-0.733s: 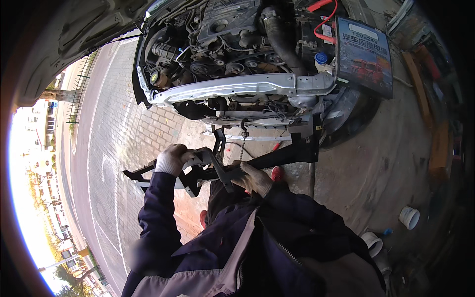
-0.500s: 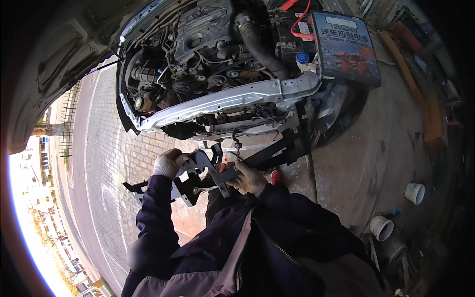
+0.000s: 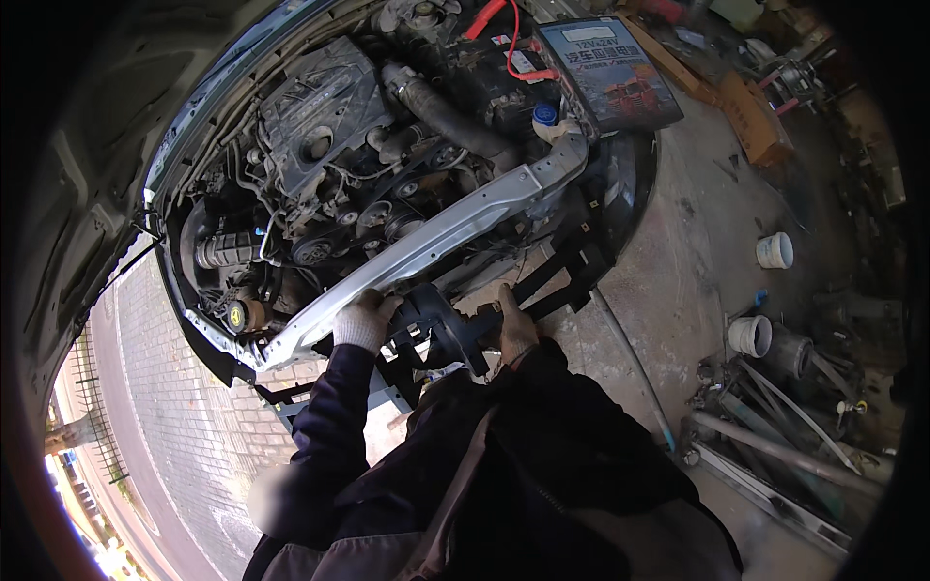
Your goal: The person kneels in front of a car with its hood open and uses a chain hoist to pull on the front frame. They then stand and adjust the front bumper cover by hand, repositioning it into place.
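Observation:
In white work gloves, my two hands grip a long black plastic front-end frame (image 3: pixel 436 315) with cut-outs and brackets. My left hand (image 3: pixel 363 322) is curled over its upper edge left of the middle, just below the car's silver metal crossbeam (image 3: pixel 426 237). Right of the middle, my right hand (image 3: pixel 516 331) is closed around the frame with the fingers partly hidden. The frame runs aslant across the car's open front, its right end up near the dark headlight area. Whether it touches the crossbeam I cannot tell.
Beyond the beam lies the open engine bay with a black engine cover (image 3: pixel 325 111). A printed flat box (image 3: pixel 610 77) rests at the right front corner, beside a red clamp cable (image 3: pixel 511 48). White buckets (image 3: pixel 775 251), a pole (image 3: pixel 635 373) and metal bars lie on the right floor.
The black frame has moved forward, up against or close to the car's front, with both hands still holding it. My view has turned and come nearer the engine bay.

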`<act>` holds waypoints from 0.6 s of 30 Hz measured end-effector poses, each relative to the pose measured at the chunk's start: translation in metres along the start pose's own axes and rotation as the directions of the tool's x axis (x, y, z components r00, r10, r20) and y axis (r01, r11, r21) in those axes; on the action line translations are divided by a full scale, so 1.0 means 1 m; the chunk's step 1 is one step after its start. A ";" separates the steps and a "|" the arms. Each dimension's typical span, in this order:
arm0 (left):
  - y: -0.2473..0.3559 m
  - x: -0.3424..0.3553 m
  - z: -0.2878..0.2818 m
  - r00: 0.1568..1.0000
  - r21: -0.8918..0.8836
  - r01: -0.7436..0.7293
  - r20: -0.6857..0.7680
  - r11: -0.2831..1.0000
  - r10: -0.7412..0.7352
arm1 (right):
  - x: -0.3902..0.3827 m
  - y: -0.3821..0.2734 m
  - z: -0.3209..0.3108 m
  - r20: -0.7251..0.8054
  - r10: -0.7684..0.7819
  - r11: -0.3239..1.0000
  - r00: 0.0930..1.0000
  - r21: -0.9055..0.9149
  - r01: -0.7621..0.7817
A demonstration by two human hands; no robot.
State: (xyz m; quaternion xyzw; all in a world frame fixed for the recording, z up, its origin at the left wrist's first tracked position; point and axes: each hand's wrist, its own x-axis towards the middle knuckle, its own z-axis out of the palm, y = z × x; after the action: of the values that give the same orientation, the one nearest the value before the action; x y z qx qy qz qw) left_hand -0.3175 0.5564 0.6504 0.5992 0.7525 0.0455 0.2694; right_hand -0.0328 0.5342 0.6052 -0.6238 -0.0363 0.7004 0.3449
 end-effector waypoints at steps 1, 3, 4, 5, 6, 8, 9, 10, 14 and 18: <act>0.001 0.003 -0.001 1.000 -0.048 -0.002 0.003 0.999 0.002 | 0.000 -0.001 0.003 -0.041 -0.098 0.993 0.994 -0.076 0.095; 0.001 0.004 -0.002 0.995 -0.120 -0.088 -0.049 0.989 0.083 | 0.002 -0.004 0.009 -0.093 -0.276 0.939 0.957 -0.241 0.247; 0.000 0.002 -0.002 0.989 -0.148 -0.130 -0.091 0.980 0.117 | 0.004 -0.005 0.012 -0.102 -0.202 0.962 0.974 -0.210 0.178; -0.001 0.000 -0.002 0.985 -0.158 -0.140 -0.127 0.977 0.121 | 0.004 -0.006 0.015 -0.140 -0.168 0.966 0.976 -0.222 0.134; -0.003 -0.006 -0.001 0.985 -0.082 -0.125 -0.133 0.989 0.114 | 0.005 -0.007 0.018 -0.175 -0.135 0.967 0.975 -0.236 0.092; -0.011 -0.017 0.002 0.941 -0.052 -0.222 -0.275 0.974 0.199 | 0.005 -0.007 0.023 -0.254 -0.067 0.978 0.965 -0.209 0.013; -0.016 -0.023 0.003 0.897 -0.010 -0.276 -0.363 0.961 0.254 | 0.004 -0.007 0.026 -0.295 -0.032 0.986 0.955 -0.166 -0.019; -0.022 -0.029 0.005 0.891 -0.033 -0.265 -0.390 0.964 0.232 | 0.004 -0.008 0.027 -0.292 -0.009 0.990 0.956 -0.139 -0.033; -0.060 -0.050 0.014 0.881 -0.049 -0.068 -0.472 0.997 0.037 | 0.007 -0.009 0.026 -0.246 -0.082 0.969 0.966 -0.245 0.020; -0.104 -0.075 0.035 0.812 -0.111 0.158 -0.550 0.981 -0.193 | 0.015 -0.009 0.019 -0.272 -0.005 0.961 0.962 -0.268 -0.071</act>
State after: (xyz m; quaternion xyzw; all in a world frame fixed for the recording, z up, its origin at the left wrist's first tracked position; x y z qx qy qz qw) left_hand -0.3824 0.4487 0.6064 0.4794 0.8486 0.2160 0.0586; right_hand -0.0458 0.5560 0.6013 -0.7558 -0.0752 0.6027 0.2448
